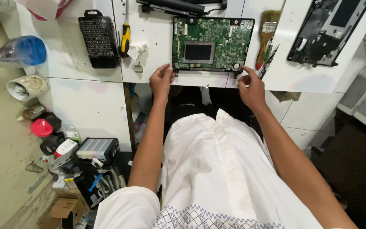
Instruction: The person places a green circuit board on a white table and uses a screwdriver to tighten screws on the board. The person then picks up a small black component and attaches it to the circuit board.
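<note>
Both hands grip the near edge of a green circuit board (212,42): the left hand (162,80) pinches its near left corner with fingers curled, and the right hand (250,87) pinches its near right corner beside a small round silver part. Rectangular and seated in a dark frame, the board lies flat at the near edge of the white tabletop (157,38); it is crowded with small components and has a dark square panel ringed in grey near its middle. To its left lie a yellow-handled screwdriver (125,37), a crumpled white scrap (137,48) and a black rack of screwdriver bits (98,40). To its right a paintbrush (267,32) with a red tip lies close to the right hand, and farther right, toward the far right corner, rests a black device casing (327,29). A black bar-shaped part (178,6) lies at the far edge behind the board. Nothing covers the board.
</note>
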